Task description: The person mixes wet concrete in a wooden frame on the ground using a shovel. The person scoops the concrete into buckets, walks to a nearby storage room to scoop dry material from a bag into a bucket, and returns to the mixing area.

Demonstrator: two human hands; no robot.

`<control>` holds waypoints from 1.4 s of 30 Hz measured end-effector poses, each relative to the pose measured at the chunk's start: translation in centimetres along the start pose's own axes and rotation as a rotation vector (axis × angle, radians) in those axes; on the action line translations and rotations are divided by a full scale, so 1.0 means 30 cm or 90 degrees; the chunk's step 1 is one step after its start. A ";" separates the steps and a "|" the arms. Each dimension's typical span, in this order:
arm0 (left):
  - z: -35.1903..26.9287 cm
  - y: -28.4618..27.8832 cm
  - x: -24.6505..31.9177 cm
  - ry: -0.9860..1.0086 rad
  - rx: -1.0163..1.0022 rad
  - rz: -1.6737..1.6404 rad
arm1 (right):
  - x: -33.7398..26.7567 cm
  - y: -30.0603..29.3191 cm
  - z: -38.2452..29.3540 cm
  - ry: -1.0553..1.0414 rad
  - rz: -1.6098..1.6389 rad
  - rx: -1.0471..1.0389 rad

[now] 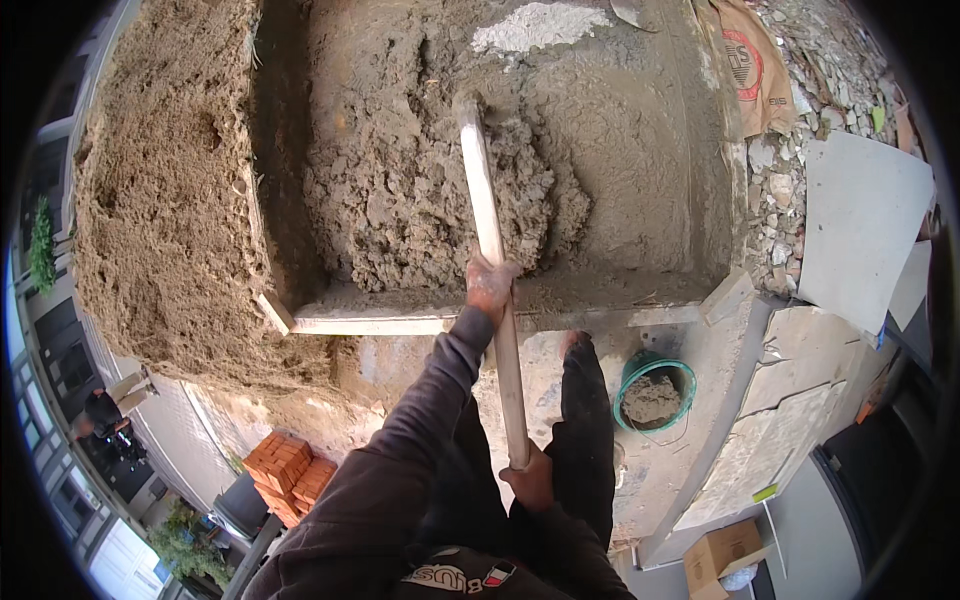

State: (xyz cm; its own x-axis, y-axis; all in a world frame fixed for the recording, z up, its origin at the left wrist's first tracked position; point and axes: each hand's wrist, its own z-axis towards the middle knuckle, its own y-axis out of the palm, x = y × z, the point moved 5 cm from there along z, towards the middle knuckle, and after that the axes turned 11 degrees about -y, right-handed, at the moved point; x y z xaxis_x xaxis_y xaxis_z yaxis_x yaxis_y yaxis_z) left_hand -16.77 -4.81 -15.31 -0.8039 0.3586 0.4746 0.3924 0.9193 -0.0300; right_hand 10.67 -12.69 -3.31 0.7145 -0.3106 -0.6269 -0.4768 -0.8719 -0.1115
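Note:
My left hand, smeared with grey, grips a long wooden handle near its middle. Lower down, my right hand is closed around the handle's butt end, close to my legs. The far end of the handle goes into a lumpy heap of wet mortar; the tool's head is buried there, so its kind cannot be told. Low boards form a mixing box around the mortar. Smoother, wetter mix spreads along the right side of the box, and a pale powdery patch lies at the far end.
A sand pile borders the box's left side. Beside my foot stands a green bucket partly filled with mortar. Rubble, a paper sack and a pale sheet lie right. Stacked bricks and a person are at left.

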 end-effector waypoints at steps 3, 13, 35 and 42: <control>-0.164 -0.050 0.081 0.001 0.011 -0.024 | -0.032 -0.001 -0.069 -0.059 -0.071 0.026; 0.119 0.019 0.862 0.261 -0.042 0.007 | -0.640 -0.043 0.731 -0.367 -0.008 -0.022; -0.284 0.085 0.293 0.106 -0.007 -0.019 | -0.240 -0.155 0.179 -0.212 -0.148 0.050; 0.220 0.258 0.719 0.199 -0.039 -0.031 | -0.483 -0.228 0.753 -0.400 -0.045 0.080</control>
State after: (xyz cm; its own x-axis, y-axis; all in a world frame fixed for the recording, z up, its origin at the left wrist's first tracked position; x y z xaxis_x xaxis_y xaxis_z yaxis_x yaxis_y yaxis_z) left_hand -34.02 11.12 -11.13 -0.6491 0.2389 0.7222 0.3912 0.9191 0.0475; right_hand -8.01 6.33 -10.88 0.3292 0.0605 -0.9423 -0.5231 -0.8191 -0.2353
